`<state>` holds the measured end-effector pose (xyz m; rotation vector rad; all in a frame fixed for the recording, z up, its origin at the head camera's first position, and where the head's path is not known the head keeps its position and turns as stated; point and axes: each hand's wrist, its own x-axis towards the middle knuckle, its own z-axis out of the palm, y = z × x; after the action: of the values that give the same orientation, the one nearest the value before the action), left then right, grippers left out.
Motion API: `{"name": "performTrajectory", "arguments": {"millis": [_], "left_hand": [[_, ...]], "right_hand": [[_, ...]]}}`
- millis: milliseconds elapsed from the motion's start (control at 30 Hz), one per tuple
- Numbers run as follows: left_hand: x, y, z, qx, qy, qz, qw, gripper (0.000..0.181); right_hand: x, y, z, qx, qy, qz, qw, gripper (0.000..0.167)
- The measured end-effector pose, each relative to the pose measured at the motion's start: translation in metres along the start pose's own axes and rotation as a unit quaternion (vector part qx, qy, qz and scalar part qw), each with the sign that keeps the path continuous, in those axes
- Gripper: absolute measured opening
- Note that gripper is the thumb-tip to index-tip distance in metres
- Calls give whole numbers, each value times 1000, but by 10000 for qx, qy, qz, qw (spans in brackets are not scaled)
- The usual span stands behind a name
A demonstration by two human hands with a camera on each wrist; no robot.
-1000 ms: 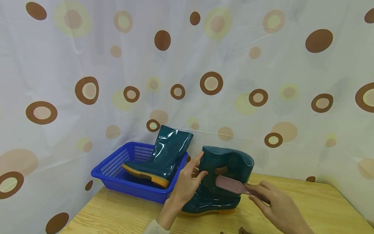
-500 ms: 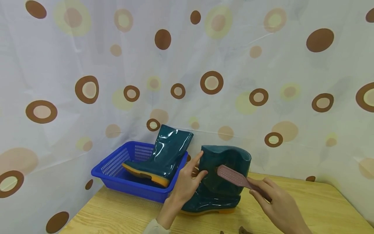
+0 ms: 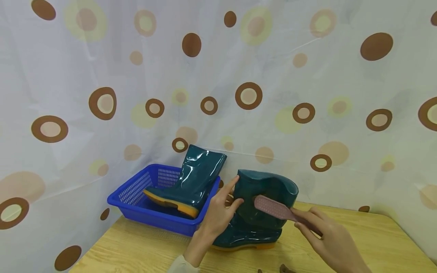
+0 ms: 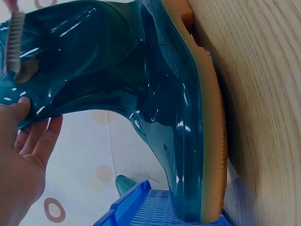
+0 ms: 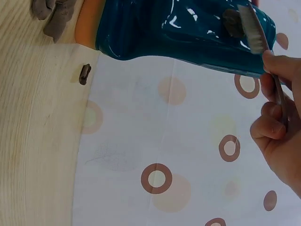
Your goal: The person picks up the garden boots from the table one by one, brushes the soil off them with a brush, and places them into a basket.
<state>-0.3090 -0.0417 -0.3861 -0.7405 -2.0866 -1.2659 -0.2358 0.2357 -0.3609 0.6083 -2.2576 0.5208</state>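
A glossy dark-green rubber boot [image 3: 252,235] with an orange sole stands on the wooden table. My left hand [image 3: 218,214] grips the left edge of its shaft, thumb on the near side and fingers behind, as the left wrist view shows. In my right hand [image 3: 329,237] is the handle of a pink brush [image 3: 271,207]. Its pale bristles [image 5: 253,30] face the shaft, beside a grey-brown lump of mud [image 5: 232,23] stuck there. From the head view the brush back hides most of that lump.
Left of the boot, a blue plastic basket [image 3: 153,218] holds a second green boot [image 3: 198,178]. Brown mud pieces [image 5: 55,21] and a small crumb [image 5: 84,74] lie on the table [image 3: 358,242]. A dotted curtain [image 3: 273,76] hangs behind.
The brush has moved up the shaft over the mud lump, then slightly down and right. The boot's top leaned left and came back right. My left hand keeps its place.
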Motion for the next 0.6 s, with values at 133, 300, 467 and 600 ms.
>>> {"name": "performTrajectory", "arguments": {"millis": [133,300,467,600], "left_hand": [[0,0,0,42,-20,20,10000,64],[0,0,0,10,-35,15,10000,64],[1,0,0,13,1,0,10000,64],[1,1,0,26,-11,-37,10000,64]], "right_hand": [[2,-3,-3,-91,261,111,9996,36],[1,-3,-1,-147,17,217,9997,29],[1,2,1,-223,-362,235,9988,23],[-1,5,3,-278,-662,192,9972,21]]}}
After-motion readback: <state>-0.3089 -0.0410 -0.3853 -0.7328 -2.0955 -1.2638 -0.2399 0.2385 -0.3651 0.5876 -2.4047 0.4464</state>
